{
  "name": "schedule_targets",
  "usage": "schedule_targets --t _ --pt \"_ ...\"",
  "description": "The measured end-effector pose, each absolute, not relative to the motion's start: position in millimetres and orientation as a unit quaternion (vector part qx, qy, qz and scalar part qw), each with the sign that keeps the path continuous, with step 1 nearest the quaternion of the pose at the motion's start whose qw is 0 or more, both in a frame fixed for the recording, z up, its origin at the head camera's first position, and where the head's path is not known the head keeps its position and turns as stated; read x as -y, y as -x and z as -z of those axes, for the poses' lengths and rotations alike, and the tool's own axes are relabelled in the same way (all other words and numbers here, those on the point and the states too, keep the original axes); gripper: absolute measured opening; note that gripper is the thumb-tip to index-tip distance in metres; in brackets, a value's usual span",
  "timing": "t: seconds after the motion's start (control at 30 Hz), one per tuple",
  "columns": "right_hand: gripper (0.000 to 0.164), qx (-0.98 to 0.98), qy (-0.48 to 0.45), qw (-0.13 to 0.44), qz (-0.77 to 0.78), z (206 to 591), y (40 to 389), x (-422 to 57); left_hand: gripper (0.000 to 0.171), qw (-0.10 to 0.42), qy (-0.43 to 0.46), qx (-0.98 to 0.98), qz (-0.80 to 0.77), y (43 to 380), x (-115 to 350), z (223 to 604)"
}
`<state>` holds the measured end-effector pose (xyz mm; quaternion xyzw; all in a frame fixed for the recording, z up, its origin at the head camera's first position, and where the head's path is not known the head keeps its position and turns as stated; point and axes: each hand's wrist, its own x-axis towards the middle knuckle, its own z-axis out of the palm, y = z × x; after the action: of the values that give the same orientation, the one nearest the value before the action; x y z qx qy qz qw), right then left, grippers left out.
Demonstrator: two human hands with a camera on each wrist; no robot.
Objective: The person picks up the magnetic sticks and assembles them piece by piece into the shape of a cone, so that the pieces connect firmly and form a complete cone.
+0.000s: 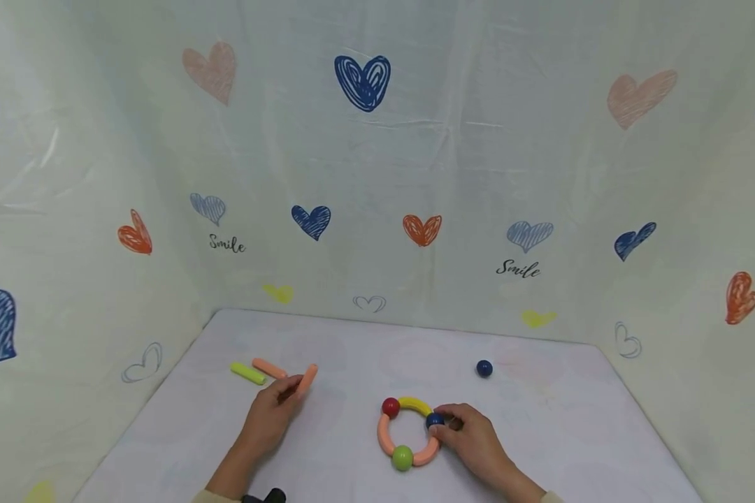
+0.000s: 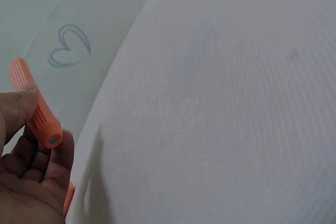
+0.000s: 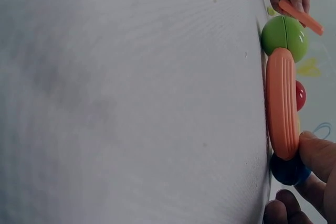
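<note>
My left hand (image 1: 272, 418) pinches an orange magnetic rod (image 1: 307, 381) between thumb and fingers, raised over the left of the table; its ribbed side and round end show in the left wrist view. Toward the middle lies a ring of curved rods joined by balls: a red ball (image 1: 391, 407), a yellow curved rod (image 1: 415, 404), a blue ball (image 1: 435, 420), a green ball (image 1: 403, 457) and two orange curved rods (image 1: 385, 434). At the ring's right side, my right hand (image 1: 475, 441) pinches the blue ball, its thumb beside the end of the nearer orange curved rod (image 3: 282, 103).
Beyond my left hand lie a yellow-green rod (image 1: 248, 373) and another orange rod (image 1: 268, 368). A loose dark blue ball (image 1: 484, 369) sits at the back right. A heart-printed curtain (image 1: 365, 175) surrounds the white table (image 1: 541, 398) at the back and sides.
</note>
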<state>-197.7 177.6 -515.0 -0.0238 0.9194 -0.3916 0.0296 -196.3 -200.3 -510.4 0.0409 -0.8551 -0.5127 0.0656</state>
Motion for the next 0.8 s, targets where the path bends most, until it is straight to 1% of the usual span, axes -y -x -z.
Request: schedule_targets --t 0.37,0.53,0.8 --pt "0.036 -0.920 0.028 0.024 0.390 512.6 197.7 -177.5 0.034 0.089 -0.017 0.835 0.543 203.2 168.5 504.5" --pt "0.035 -0.919 0.030 0.020 0.393 513.8 197.7 -177.8 0.031 0.079 0.020 0.837 0.540 206.5 138.6 498.4" --pt "0.035 -0.919 0.035 0.024 0.392 515.7 198.3 -177.7 0.033 0.052 0.077 0.832 0.547 214.5 94.4 492.4"
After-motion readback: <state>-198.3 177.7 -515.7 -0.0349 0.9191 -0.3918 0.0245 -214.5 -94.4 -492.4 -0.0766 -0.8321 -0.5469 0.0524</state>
